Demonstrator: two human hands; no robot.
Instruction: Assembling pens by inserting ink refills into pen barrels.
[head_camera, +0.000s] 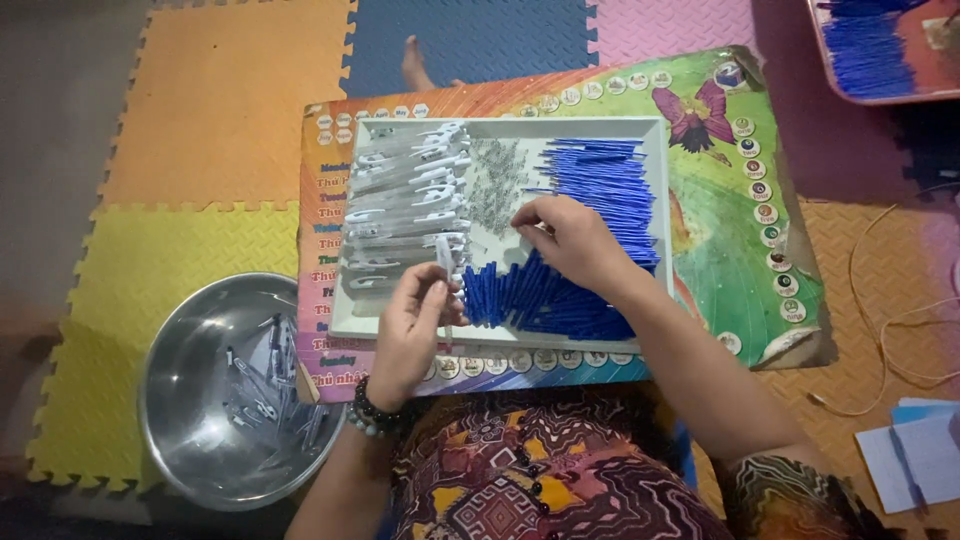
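Steel bowl (190, 340) holds assembled pens; tray (400, 325) holds blue refills (600, 180).

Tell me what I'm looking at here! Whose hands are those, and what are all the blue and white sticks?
The camera sits on a person's head and looks down, so these are that person's own hands. The left hand holds one white pen barrel upright. The right hand reaches into a white tray on a colourful board. The tray holds a pile of white barrels, small metal springs and thin blue pen refills. A shiny metal bowl on the foam floor mats holds a few pens.
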